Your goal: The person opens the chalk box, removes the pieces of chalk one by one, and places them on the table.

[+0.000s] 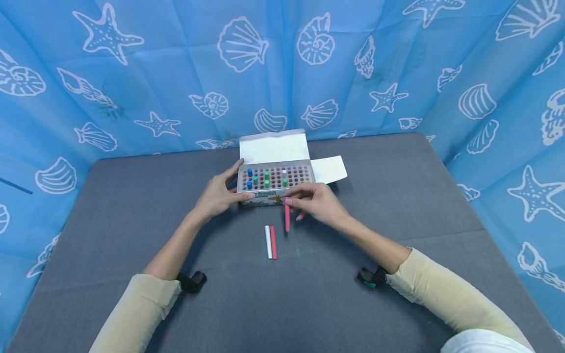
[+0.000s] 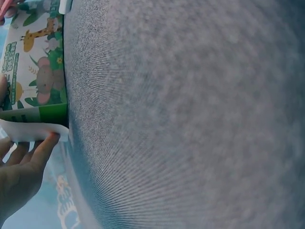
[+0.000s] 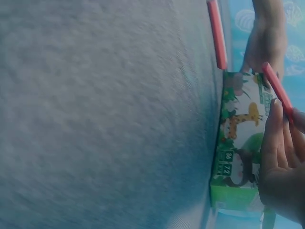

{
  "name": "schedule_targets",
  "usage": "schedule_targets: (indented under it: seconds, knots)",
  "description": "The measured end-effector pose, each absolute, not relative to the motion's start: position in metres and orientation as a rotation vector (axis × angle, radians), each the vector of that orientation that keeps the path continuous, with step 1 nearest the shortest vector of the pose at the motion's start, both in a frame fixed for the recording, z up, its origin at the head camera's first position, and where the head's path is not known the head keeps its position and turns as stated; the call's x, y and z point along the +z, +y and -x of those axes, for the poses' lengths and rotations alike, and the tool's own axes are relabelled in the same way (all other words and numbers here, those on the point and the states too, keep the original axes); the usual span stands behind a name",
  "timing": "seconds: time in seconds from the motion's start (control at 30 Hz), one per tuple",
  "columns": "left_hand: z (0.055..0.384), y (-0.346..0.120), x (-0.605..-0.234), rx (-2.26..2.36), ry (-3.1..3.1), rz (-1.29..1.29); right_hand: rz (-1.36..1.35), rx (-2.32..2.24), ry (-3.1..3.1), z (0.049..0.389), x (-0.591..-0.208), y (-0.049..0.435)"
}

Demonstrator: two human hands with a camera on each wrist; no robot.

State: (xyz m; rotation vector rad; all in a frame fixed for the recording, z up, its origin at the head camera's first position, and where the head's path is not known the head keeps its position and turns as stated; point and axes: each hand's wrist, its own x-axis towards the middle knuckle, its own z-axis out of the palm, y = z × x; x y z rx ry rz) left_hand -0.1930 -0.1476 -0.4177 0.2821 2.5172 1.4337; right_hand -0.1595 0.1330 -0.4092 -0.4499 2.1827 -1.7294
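An open chalk box [image 1: 263, 200] stands toward the back of the table, with a perforated tray holding several blue, green and white chalk sticks upright. At its left end my left hand [image 1: 217, 195] grips the box, thumb along the front edge and fingers against the side. In the left wrist view, those fingers touch a white side flap [image 2: 35, 130]. My right hand [image 1: 319, 202] pinches a red chalk stick [image 1: 287, 218] by its upper end, just before the box front. Nearer me, a white chalk stick [image 1: 268, 242] and another red chalk stick [image 1: 273, 242] lie side by side.
The raised white lid [image 1: 275, 148] stands behind the box, and a white end flap [image 1: 329, 169] sticks out right. Grey cloth [image 1: 282, 304] covers the table. A blue shell-patterned curtain [image 1: 273, 73] hangs along the back and sides.
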Motion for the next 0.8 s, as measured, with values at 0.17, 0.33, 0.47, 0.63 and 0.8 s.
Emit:
schedule_targets:
  seconds: [0.17, 0.33, 0.47, 0.63, 0.8]
  knots:
    - [0.193, -0.149, -0.419, 1.44, 2.528, -0.298, 0.425, -1.709, 2.123, 0.156, -0.416, 0.129]
    - [0.193, -0.148, -0.42, 1.448, 2.534, -0.316, 0.411, -1.662, 2.093, 0.152, -0.42, 0.127]
    - [0.193, -0.147, -0.42, 1.45, 2.526, -0.328, 0.391, -1.632, 2.088, 0.149, -0.424, 0.124]
    - [0.194, -0.147, -0.422, 1.46, 2.517, -0.321, 0.382, -1.6, 2.08, 0.148, -0.431, 0.121]
    - [0.194, -0.148, -0.421, 1.462, 2.517, -0.319, 0.353, -1.582, 2.047, 0.148, -0.436, 0.119]
